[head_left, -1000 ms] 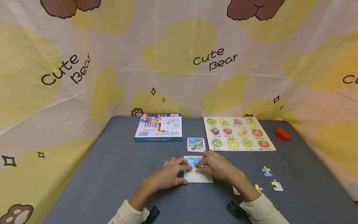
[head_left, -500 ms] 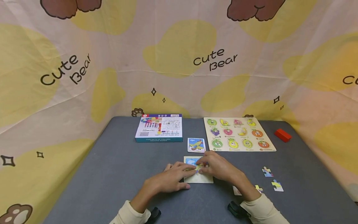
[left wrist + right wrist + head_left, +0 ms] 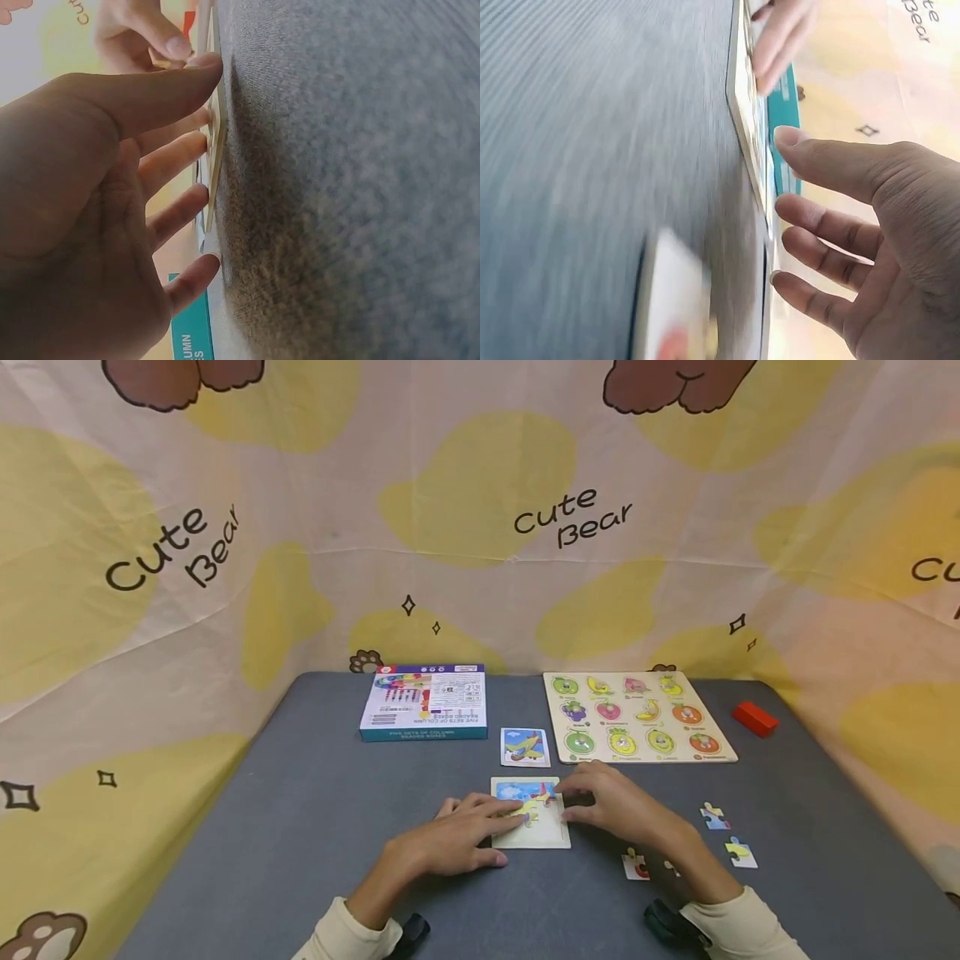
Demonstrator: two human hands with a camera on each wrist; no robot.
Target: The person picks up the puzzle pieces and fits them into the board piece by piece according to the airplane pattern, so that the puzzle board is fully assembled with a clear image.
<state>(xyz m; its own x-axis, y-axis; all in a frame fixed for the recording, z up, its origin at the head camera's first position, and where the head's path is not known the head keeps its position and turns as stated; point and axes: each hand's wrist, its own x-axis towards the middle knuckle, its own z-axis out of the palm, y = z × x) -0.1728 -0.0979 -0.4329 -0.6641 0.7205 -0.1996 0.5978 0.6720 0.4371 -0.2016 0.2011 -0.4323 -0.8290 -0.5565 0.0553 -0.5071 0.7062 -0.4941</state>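
Note:
A small jigsaw puzzle board [image 3: 543, 835] with a pale frame lies in front of me, partly filled with blue sky and yellow and red pieces. My left hand [image 3: 461, 835] rests its outstretched fingertips on the board's left part, hiding some of it; its thumb lies near the front left corner. At the board's right edge hovers my right hand [image 3: 618, 806]. In the right wrist view its thumb and fingers [image 3: 817, 244] stand apart with nothing between them. Loose jigsaw pieces lie to the right, among them a white and red one [image 3: 635, 865] close to the right forearm.
Behind the board lies an airplane picture card [image 3: 525, 747]. Farther back are a teal-edged box [image 3: 423, 706], a fruit board [image 3: 641, 718] and a red block [image 3: 756, 719]. Two more jigsaw pieces, an upper [image 3: 715, 816] and a lower [image 3: 741, 852], lie at right. A printed cloth hangs behind.
My left fingers have slid right over the board and straightened. My right hand has come away from the puzzle's middle to the right, uncovering a red and yellow part of the picture.

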